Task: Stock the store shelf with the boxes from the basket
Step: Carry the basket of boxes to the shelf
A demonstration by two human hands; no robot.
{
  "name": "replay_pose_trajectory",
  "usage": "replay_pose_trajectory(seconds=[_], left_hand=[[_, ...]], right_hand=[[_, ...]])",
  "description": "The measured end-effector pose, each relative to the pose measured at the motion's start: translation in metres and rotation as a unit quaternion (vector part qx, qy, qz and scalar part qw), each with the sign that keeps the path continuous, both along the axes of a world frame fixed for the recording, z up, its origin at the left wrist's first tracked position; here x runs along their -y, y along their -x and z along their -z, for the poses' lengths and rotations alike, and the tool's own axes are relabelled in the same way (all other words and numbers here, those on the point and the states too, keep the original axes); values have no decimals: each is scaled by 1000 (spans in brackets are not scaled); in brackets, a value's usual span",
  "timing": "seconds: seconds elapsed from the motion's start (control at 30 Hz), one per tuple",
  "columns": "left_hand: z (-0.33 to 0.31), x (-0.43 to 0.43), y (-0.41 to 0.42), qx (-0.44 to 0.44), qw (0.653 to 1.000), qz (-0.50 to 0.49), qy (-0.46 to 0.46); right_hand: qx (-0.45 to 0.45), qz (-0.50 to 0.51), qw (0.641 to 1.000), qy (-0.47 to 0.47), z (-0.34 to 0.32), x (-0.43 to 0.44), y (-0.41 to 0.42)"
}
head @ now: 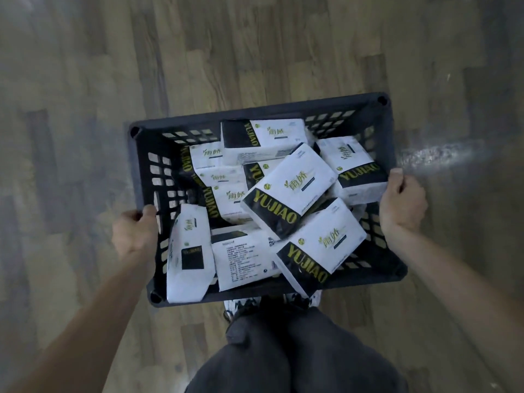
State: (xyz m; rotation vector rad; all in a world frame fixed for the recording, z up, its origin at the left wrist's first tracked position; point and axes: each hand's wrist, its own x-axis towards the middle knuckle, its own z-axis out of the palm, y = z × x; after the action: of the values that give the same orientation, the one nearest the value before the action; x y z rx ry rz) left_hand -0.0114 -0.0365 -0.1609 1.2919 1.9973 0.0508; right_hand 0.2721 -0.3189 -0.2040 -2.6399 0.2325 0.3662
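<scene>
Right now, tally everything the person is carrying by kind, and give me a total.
tissue packs: 10 visible (more may lie hidden underneath)
basket: 1
Total: 11

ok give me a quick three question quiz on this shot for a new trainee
1. True or false: the basket sits on a shelf.
2. The printing on the tissue packs reads: A) YUJIAO B) KLEENEX C) nothing, they are blank
3. Fill in: the left-hand grip and right-hand grip each close on the basket's side ____.
Key: 1 false, it is held over the wooden floor; 2 A; 3 rim.
</scene>
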Motion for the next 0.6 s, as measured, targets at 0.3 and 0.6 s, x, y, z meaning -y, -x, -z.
replay_pose_trajectory(seconds=[0.3,0.6], left_hand=[[-50,-5,-16,36,996,-79,-5],[-261,-26,-26,80,990,-116,-19]], right_hand=[[-65,138,987,-42,-48,-16,-13],[-68,193,972,-114,-262,-24,-15]])
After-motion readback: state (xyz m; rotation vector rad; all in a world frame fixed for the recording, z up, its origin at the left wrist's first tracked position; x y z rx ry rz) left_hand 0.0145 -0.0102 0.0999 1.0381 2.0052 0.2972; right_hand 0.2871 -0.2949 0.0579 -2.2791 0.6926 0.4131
